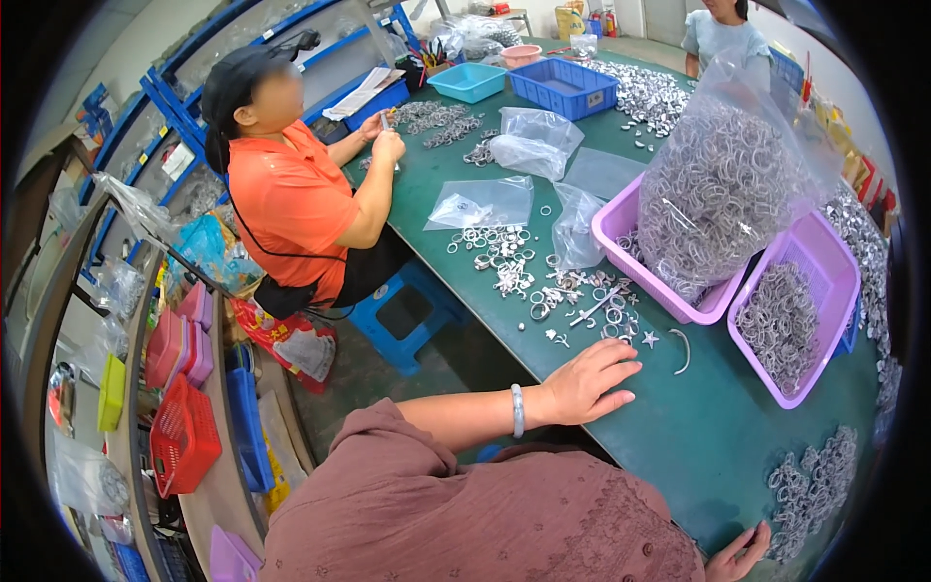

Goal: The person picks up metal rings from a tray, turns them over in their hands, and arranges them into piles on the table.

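My left hand [590,380] lies flat at the table's near edge, fingers spread and holding nothing, with a pale bangle [517,411] on its wrist. Just beyond its fingertips are a loose silver-coloured star [650,339], a curved metal strip [683,351] and a scatter of small metal rings and fittings [511,276]. At the lower right, my right hand [739,555] shows only in part, its fingers slightly bent and apart. It is beside a heap of grey metal rings [813,485], and I see nothing in its grasp.
A purple basket [669,303] bears a big clear bag of rings [713,184]; another purple basket [836,281] holds more rings. Blue bins [564,87] and plastic bags [531,145] stand farther off. A co-worker in orange [301,209] sits at left, near a blue stool [402,315] and shelves.
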